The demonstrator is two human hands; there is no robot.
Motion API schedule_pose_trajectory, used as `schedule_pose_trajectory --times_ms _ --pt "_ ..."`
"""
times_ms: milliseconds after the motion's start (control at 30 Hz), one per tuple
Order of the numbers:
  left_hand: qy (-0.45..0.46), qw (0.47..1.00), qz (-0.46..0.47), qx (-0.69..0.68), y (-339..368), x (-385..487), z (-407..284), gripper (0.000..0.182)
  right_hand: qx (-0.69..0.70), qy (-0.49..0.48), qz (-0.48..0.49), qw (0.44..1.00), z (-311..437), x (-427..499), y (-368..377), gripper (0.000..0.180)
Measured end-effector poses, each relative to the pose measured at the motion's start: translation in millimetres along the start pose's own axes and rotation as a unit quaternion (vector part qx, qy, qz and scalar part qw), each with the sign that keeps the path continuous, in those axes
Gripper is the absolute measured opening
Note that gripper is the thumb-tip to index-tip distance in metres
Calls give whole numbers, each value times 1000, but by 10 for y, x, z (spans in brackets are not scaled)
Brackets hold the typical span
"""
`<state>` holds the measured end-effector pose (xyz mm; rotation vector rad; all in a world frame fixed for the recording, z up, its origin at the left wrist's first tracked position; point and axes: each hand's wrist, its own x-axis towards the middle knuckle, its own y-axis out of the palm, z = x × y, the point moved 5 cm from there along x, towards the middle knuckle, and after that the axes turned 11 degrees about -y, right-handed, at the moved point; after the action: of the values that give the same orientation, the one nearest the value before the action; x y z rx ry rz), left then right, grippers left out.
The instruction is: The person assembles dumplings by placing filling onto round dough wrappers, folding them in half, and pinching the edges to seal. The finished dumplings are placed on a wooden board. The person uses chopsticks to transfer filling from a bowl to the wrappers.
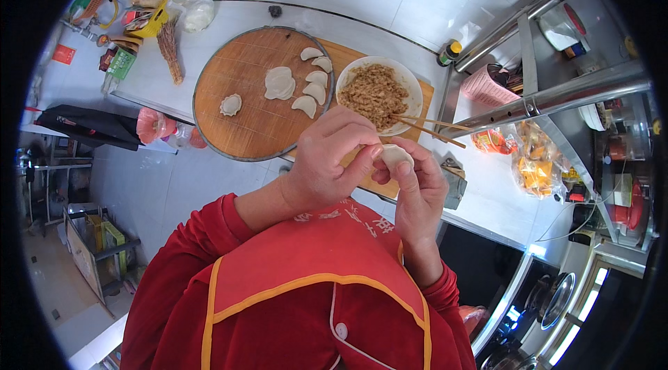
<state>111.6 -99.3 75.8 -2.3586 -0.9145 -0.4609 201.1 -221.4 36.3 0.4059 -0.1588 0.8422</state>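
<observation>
Both my hands pinch one folded dumpling (395,156) above the near edge of the work surface. My left hand (334,153) grips its left end between thumb and finger; my right hand (420,182) holds it from the right, thumb on the wrapper. To the left lies a round wooden board (235,67). On it are a curve of finished dumplings (314,91), a stack of round wrappers (279,83) and one small frilled piece of dough (230,105). A white bowl of minced filling (373,89) stands just beyond my hands, with wooden chopsticks (433,129) resting in it.
A rectangular wooden board (425,104) lies under the bowl. Behind it stands a yellow-capped bottle (450,53). A metal rack (501,112) rises at the right, near a pink basket (488,85) and bagged food (540,166). A yellow basket (151,20) and a straw brush (169,49) are at the left.
</observation>
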Motion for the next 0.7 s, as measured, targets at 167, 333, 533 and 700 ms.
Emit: schedule_pose_trajectory --times_ms 167,333,533,700 --pt "7 1000 -20 -15 -16 28 -55 9 -18 -10 9 1000 37 -4 17 30" --pt "40 999 -12 9 -12 9 -18 11 -45 -10 8 999 42 -12 58 33" --pt "47 999 -9 11 -55 8 -48 10 -58 14 9 998 30 -34 66 33" --pt "58 998 8 4 -72 -11 -57 10 -86 6 17 996 14 -50 99 34"
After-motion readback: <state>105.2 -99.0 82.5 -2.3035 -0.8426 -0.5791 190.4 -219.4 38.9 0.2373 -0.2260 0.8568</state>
